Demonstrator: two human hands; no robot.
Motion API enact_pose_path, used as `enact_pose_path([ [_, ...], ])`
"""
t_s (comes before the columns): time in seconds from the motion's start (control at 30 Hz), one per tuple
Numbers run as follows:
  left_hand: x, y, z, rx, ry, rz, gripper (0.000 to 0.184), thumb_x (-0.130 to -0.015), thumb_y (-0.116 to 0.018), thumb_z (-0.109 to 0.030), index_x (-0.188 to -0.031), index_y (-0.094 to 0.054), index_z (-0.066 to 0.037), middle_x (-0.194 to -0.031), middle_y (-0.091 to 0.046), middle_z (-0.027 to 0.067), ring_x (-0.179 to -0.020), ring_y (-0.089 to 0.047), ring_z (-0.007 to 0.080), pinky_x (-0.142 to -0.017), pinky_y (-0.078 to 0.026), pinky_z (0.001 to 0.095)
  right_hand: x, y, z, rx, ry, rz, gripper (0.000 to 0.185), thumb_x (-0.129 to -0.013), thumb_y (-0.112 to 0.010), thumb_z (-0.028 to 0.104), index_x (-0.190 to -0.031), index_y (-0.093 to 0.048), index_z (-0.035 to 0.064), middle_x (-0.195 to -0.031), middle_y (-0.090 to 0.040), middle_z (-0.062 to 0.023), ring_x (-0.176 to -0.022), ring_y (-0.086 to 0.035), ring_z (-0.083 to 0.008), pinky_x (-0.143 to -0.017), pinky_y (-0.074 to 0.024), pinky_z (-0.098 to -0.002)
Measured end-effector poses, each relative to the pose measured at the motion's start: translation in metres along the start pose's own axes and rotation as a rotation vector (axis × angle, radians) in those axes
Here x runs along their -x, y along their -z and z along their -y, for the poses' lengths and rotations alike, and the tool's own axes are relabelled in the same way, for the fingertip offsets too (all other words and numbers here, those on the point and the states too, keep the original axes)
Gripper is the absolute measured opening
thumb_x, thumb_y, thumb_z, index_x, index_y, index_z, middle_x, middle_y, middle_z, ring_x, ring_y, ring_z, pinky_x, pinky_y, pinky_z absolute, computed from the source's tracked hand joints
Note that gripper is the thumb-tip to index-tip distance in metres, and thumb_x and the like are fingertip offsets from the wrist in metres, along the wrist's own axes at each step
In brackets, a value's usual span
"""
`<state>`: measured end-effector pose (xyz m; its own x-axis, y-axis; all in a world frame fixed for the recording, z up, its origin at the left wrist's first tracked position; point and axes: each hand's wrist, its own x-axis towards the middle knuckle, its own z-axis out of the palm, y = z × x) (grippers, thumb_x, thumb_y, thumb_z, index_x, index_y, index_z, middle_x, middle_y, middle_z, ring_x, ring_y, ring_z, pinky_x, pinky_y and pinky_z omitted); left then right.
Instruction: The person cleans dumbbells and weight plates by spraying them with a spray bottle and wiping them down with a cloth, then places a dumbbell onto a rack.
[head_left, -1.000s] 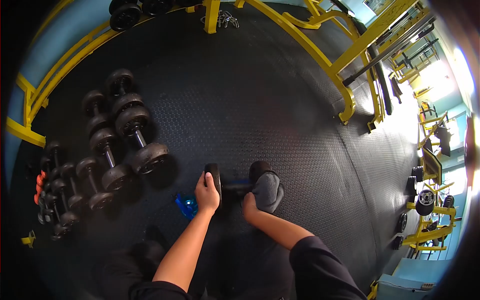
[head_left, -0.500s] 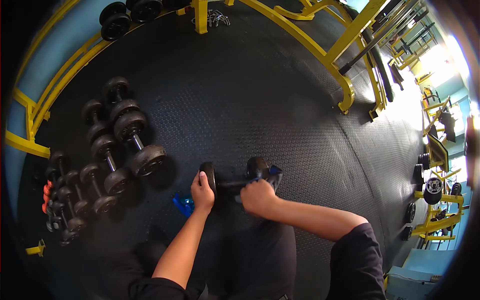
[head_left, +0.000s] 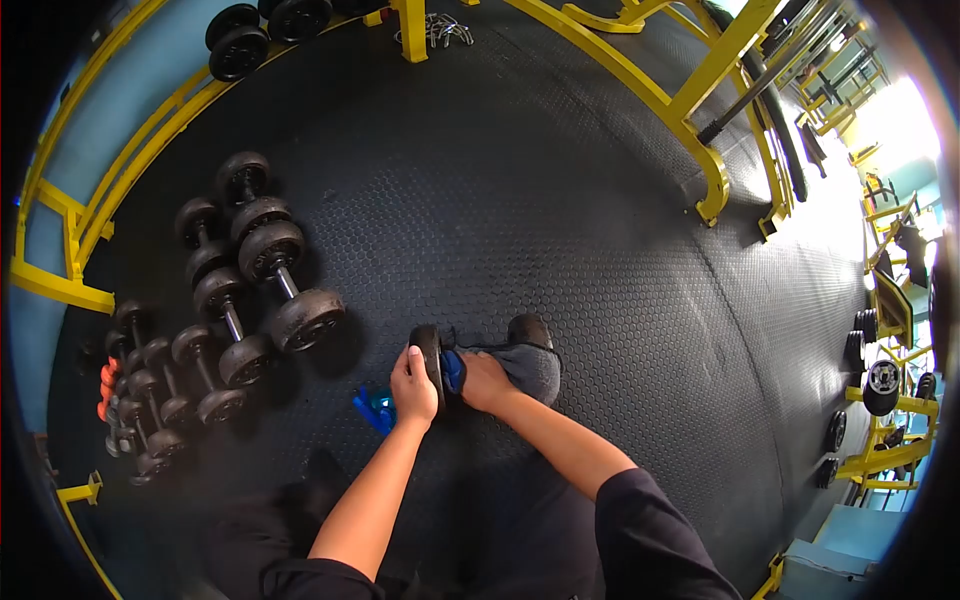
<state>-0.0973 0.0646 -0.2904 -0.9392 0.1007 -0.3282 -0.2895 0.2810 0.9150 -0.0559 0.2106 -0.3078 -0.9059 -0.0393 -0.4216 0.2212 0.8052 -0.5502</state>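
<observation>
A black dumbbell (head_left: 427,350) lies on its side in front of me, its far head partly covered by a grey and blue cloth (head_left: 535,372). My left hand (head_left: 413,388) is closed around the rim of the dumbbell's left head. Pressed on the handle between the two heads, my right hand (head_left: 486,381) grips the cloth, with a blue part of it showing against the left head. Most of the handle is hidden under hand and cloth. A blue bottle (head_left: 377,408), its shape only partly visible, is just left of my left wrist.
Rows of black dumbbells (head_left: 305,320) stand on the dark rubber floor (head_left: 450,210) to the left, with several orange-ended ones (head_left: 106,385) farther out. Yellow rack frames (head_left: 640,75) rise at the back and right. Metal clips (head_left: 445,30) lie by a yellow post.
My right hand has slid left along the handle toward the left head, drawing the cloth with it, so the cloth now spreads over the right head. My left hand keeps its hold.
</observation>
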Motion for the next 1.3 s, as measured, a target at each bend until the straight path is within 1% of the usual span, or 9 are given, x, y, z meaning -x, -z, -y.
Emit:
enact_pose_path([
  [0.07,0.002,-0.002,-0.005,0.030,-0.029,-0.016,0.055,-0.106,-0.042,-0.040,-0.119,-0.060,0.010,-0.112,-0.066,0.0189,-0.106,-0.060,0.0266,-0.096,-0.044,0.0351,-0.002,-0.004,-0.006,-0.059,0.058,-0.078,0.031,-0.090,-0.056,0.021,-0.112,-0.071,0.0050,-0.120,-0.069,-0.0136,-0.117,-0.062,-0.0321,-0.116,-0.0306,-0.0511],
  [0.23,0.006,-0.005,-0.016,0.084,-0.062,-0.046,0.050,-0.107,-0.042,-0.037,-0.110,-0.062,0.009,-0.101,-0.065,0.0125,-0.097,-0.057,0.0189,-0.090,-0.043,0.0330,0.007,0.054,0.003,1.130,0.182,0.433,0.025,-0.092,-0.055,0.018,-0.106,-0.075,0.0108,-0.111,-0.074,-0.0086,-0.109,-0.068,-0.0219,-0.111,-0.0289,-0.0655],
  [0.47,0.001,-0.003,0.004,0.046,-0.037,-0.045,0.053,-0.106,-0.041,-0.038,-0.123,-0.060,0.009,-0.113,-0.067,0.0201,-0.105,-0.063,0.0267,-0.095,-0.046,0.0355,-0.009,0.012,0.009,0.253,-0.119,0.116,0.021,-0.077,-0.070,0.014,-0.097,-0.073,0.0098,-0.106,-0.072,-0.0108,-0.112,-0.065,-0.0303,-0.099,-0.0436,-0.0380],
  [0.63,0.004,-0.003,-0.007,0.029,-0.090,-0.055,0.051,-0.107,-0.042,-0.037,-0.115,-0.063,0.009,-0.103,-0.068,0.0182,-0.097,-0.062,0.0242,-0.090,-0.046,0.0353,0.023,-0.032,0.018,0.170,-0.094,-0.348,0.024,-0.070,-0.067,0.004,-0.093,-0.069,0.0013,-0.123,-0.065,-0.0134,-0.124,-0.055,-0.0289,-0.102,-0.0415,-0.0425],
  [0.7,0.002,-0.002,-0.006,0.033,-0.033,-0.020,0.051,-0.107,-0.042,-0.037,-0.111,-0.064,0.009,-0.097,-0.068,0.0165,-0.091,-0.061,0.0216,-0.086,-0.046,0.0344,0.049,-0.036,0.029,0.007,0.117,-0.836,0.027,-0.072,-0.062,-0.001,-0.097,-0.069,-0.0018,-0.118,-0.068,-0.0157,-0.117,-0.060,-0.0344,-0.102,-0.0435,-0.0452],
  [0.87,-0.006,0.001,0.006,-0.317,-0.173,-0.072,0.063,-0.104,-0.037,-0.048,-0.125,-0.059,0.007,-0.124,-0.062,0.0315,-0.121,-0.055,0.0474,-0.103,-0.042,0.0486,0.103,-0.024,0.076,-0.840,-0.140,-0.712,0.027,-0.089,-0.063,0.006,-0.115,-0.067,-0.0011,-0.107,-0.072,-0.0205,-0.105,-0.068,-0.0364,-0.089,-0.0520,-0.0396],
  [1.0,0.012,0.019,-0.021,-0.676,-0.078,-0.142,0.069,-0.101,-0.042,-0.056,-0.133,-0.056,0.003,-0.130,-0.060,0.0285,-0.129,-0.052,0.0429,-0.109,-0.040,0.0443,0.124,-0.025,0.118,-1.151,-0.100,-0.733,0.035,-0.094,-0.068,0.017,-0.125,-0.064,0.0013,-0.114,-0.071,-0.0156,-0.109,-0.066,-0.0259,-0.094,-0.0489,-0.0338],
  [1.1,0.045,0.065,-0.074,-0.475,0.037,0.339,0.068,-0.098,-0.046,-0.056,-0.133,-0.057,0.002,-0.132,-0.059,0.0282,-0.130,-0.053,0.0400,-0.110,-0.040,0.0428,0.140,-0.014,0.134,-1.022,-0.038,-0.736,0.038,-0.095,-0.067,0.020,-0.127,-0.062,0.0014,-0.119,-0.069,-0.0185,-0.114,-0.065,-0.0284,-0.097,-0.0478,-0.0350],
  [1.3,0.125,0.145,-0.176,-0.758,-0.332,0.579,0.056,-0.098,-0.056,-0.046,-0.135,-0.058,-0.003,-0.128,-0.065,0.0204,-0.118,-0.064,0.0305,-0.099,-0.049,0.0395,0.128,-0.078,0.123,-0.810,-0.100,-0.685,0.063,-0.089,-0.070,0.044,-0.135,-0.057,0.0034,-0.124,-0.065,-0.0252,-0.121,-0.060,-0.0381,-0.101,-0.0471,-0.0417],
])
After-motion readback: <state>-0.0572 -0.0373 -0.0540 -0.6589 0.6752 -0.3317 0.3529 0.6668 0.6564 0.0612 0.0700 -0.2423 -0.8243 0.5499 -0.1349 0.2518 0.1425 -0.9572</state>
